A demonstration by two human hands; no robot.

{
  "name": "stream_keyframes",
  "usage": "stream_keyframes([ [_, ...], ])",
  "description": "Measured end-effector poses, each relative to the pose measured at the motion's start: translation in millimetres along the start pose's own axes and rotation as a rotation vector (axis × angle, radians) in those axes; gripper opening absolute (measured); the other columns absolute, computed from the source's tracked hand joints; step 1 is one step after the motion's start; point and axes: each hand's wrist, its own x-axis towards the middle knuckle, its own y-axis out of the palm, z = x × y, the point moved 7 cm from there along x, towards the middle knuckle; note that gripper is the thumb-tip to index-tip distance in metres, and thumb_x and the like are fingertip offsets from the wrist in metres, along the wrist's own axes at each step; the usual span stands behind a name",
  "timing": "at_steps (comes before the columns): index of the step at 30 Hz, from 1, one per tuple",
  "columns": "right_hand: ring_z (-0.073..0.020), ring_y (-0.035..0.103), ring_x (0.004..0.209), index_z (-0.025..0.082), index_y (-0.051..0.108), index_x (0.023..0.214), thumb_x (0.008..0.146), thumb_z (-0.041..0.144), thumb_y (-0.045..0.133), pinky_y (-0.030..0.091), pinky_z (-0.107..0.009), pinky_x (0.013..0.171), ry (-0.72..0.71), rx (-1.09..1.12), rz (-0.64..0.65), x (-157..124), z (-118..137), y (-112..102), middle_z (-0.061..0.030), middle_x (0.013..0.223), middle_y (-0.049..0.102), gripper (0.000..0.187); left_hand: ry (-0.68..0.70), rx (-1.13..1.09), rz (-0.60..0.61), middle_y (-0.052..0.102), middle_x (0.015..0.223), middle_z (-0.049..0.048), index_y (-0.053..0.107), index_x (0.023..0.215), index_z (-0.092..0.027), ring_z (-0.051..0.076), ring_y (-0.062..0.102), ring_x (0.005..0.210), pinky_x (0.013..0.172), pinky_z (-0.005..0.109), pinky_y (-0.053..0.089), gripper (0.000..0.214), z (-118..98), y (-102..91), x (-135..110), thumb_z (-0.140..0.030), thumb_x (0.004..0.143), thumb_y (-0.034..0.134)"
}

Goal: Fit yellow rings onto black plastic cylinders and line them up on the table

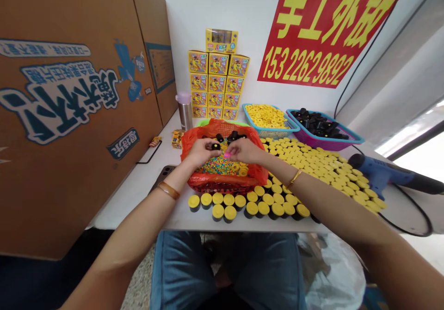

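Observation:
My left hand (203, 152) pinches a small black cylinder (215, 146) between its fingertips, above a red basket lined with an orange plastic bag (225, 180). My right hand (244, 150) reaches in from the other side, holding a small pink piece (227, 155) at its fingertips, close to the black cylinder but apart from it. Inside the bag lies a heap of colourful round candies (217, 166), with several black cylinders (234, 136) near its far side. Rows of black tubes with yellow caps (251, 208) stand in front of the basket, and loose yellow discs (312, 167) cover the table to the right.
A blue hot glue gun (379, 173) with a black cord lies at the right. Behind are a teal tray of yellow pieces (265, 120), a pink tray of black cylinders (319, 127), stacked yellow boxes (218, 81), and a steel flask (185, 111). A large cardboard carton (69, 116) walls the left.

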Motion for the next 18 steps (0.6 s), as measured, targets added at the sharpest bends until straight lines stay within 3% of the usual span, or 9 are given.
stream_keyframes([
  [3, -0.0185, 0.065, 0.083, 0.013, 0.072, 0.105, 0.078, 0.027, 0.075, 0.047, -0.026, 0.072, -0.008, 0.104, 0.096, -0.8, -10.3, 23.4, -0.0067, 0.091, 0.072, 0.031, 0.022, -0.003, -0.140, 0.071, 0.090, 0.0054, 0.070, 0.094, -0.013, 0.016, 0.062, 0.079, 0.076, 0.030, 0.050, 0.040, 2.2, -10.7, 2.3, -0.022, 0.056, 0.083],
  [7, -0.0235, 0.065, 0.090, 0.015, 0.076, 0.091, 0.059, 0.020, 0.086, 0.045, -0.028, 0.073, -0.062, -0.200, 0.157, 0.3, -17.8, 32.5, -0.0099, 0.097, 0.072, 0.034, 0.037, 0.005, -0.101, 0.070, 0.084, 0.0041, 0.069, 0.095, -0.013, 0.015, 0.060, 0.075, 0.073, 0.029, 0.049, 0.039, -0.6, -6.8, 0.7, -0.023, 0.060, 0.081],
  [10, -0.0207, 0.065, 0.080, 0.016, 0.076, 0.085, 0.066, 0.013, 0.078, 0.044, -0.026, 0.067, -0.034, -0.245, 0.229, -0.9, -23.7, 33.2, -0.0076, 0.087, 0.073, 0.020, 0.059, 0.081, -0.084, 0.067, 0.080, 0.0020, 0.071, 0.096, -0.014, 0.013, 0.056, 0.070, 0.071, 0.028, 0.046, 0.040, -6.8, -4.6, -2.3, -0.026, 0.059, 0.081],
  [15, -0.0230, 0.065, 0.089, 0.019, 0.077, 0.095, 0.064, 0.014, 0.079, 0.044, -0.026, 0.070, -0.065, -0.317, 0.195, -2.1, -21.6, 32.6, -0.0095, 0.099, 0.072, 0.032, 0.091, 0.132, -0.036, 0.068, 0.083, 0.0029, 0.073, 0.097, -0.013, 0.013, 0.056, 0.071, 0.069, 0.028, 0.045, 0.042, -13.0, -1.3, -4.2, -0.028, 0.059, 0.082],
  [18, -0.0225, 0.065, 0.086, 0.018, 0.075, 0.089, 0.063, 0.012, 0.077, 0.044, -0.027, 0.068, -0.039, -0.318, 0.185, -1.2, -25.1, 35.8, -0.0094, 0.093, 0.072, 0.027, 0.108, 0.150, -0.034, 0.069, 0.087, 0.0038, 0.073, 0.099, -0.014, 0.014, 0.057, 0.072, 0.070, 0.028, 0.046, 0.041, -13.5, -1.5, -5.2, -0.028, 0.061, 0.082],
])
